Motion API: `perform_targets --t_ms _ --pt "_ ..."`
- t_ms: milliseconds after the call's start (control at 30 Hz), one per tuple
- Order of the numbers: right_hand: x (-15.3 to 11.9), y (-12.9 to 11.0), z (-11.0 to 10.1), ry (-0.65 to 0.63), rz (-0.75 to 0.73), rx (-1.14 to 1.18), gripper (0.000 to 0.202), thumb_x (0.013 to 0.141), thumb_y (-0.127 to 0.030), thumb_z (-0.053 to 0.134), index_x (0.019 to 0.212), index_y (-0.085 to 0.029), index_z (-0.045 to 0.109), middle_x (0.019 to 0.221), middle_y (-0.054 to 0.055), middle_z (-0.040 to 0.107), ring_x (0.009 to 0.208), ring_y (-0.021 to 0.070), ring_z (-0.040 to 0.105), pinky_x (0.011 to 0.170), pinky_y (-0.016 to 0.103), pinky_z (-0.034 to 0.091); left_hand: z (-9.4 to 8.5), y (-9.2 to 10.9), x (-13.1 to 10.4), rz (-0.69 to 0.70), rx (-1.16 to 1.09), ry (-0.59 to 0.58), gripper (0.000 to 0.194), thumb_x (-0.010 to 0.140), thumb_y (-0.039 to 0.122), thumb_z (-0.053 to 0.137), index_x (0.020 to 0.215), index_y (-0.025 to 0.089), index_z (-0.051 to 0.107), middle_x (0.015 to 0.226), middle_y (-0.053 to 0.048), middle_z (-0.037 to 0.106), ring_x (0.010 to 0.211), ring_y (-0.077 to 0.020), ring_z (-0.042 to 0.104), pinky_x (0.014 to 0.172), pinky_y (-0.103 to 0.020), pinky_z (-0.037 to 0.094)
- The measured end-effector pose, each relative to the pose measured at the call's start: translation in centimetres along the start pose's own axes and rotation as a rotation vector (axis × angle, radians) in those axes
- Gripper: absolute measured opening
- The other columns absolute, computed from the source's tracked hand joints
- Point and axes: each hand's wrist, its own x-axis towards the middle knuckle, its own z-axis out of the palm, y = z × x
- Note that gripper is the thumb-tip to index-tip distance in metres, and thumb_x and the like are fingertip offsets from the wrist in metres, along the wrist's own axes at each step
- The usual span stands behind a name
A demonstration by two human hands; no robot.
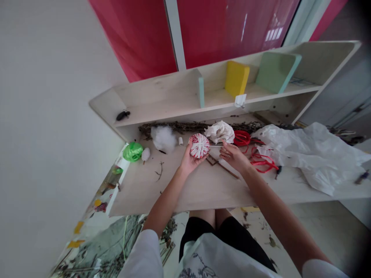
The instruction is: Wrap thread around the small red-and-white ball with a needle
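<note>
A round ball wrapped in red and white strands point(199, 146) is cradled over the pale wooden desk point(208, 193) by the left hand point(190, 160), its fingers part-curled around the ball's lower edge, presumably so that it is kept steady. A thin white strand point(215, 146), stretched toward three o'clock, is pinched by the nearly closed fingers of the right hand point(232, 153), apparently for tension. Crumpled white sheet material point(220, 131) is placed at two o'clock from the ball. No brand, label or writing can be read.
</note>
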Motion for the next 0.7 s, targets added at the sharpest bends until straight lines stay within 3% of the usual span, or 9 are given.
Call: perform_targets --t_ms 200,400,700 --pt "0.1 0.2 0.1 0.001 0.019 0.007 0.035 0.064 -0.047 0.078 0.074 -0.023 0.055 0.053 -0.009 0.020 0.046 0.0081 0.019 0.047 0.025 0.027 -0.1 0.3 -0.3 -0.029 -0.018 -0.046 0.055 0.087 0.055 0.043 0.127 0.019 0.052 0.084 -0.007 0.072 0.069 -0.0199 0.069 0.053 -0.026 0.055" --pt "0.1 0.3 -0.1 0.028 -0.008 0.042 0.034 0.065 -0.046 0.077 0.084 -0.024 0.059 0.057 -0.008 0.026 0.048 0.0083 0.022 0.048 0.024 0.029 0.0 0.3 -0.6 -0.062 0.026 -0.110 0.055 0.088 0.054 0.038 0.129 0.019 0.051 0.084 -0.008 0.072 0.066 -0.0212 0.069 0.050 -0.027 0.053" --pt "0.0 -0.2 -0.2 0.017 -0.080 0.079 0.037 0.068 -0.046 0.076 0.068 -0.023 0.048 0.055 -0.008 0.020 0.047 0.0087 0.019 0.046 0.024 0.027 -0.2 -0.1 0.6 -0.006 0.083 0.120 0.049 0.085 0.049 0.048 0.122 0.018 0.055 0.077 -0.005 0.070 0.058 -0.0159 0.065 0.051 -0.024 0.053"
